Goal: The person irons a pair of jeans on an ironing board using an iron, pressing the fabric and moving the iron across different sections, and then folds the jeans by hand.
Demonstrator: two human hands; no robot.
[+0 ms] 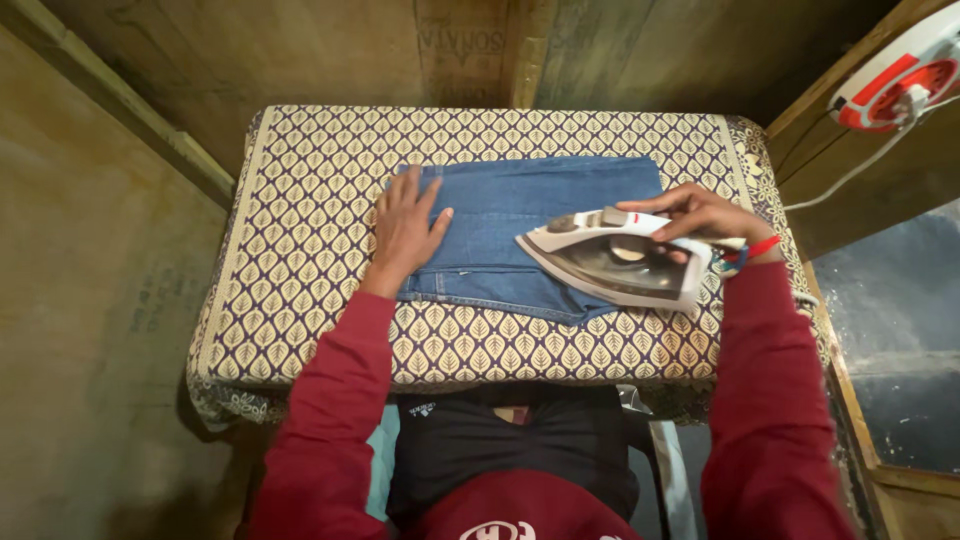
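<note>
While the iron [618,258] sits on the right part of the folded jeans [520,235], nose pointing left, the right hand [700,215] is curled over its handle from the top, fingers wrapped closed on it. Left hand [405,232] lies flat and open on the jeans' left edge, fingers spread, gripping nothing. Jeans lie mid-table on a leaf-patterned cover [300,240]. White cord [850,170] runs right to a red-white reel [895,75]. Wooden walls [300,50] close in around the table; bare floor [90,300] at left.
</note>
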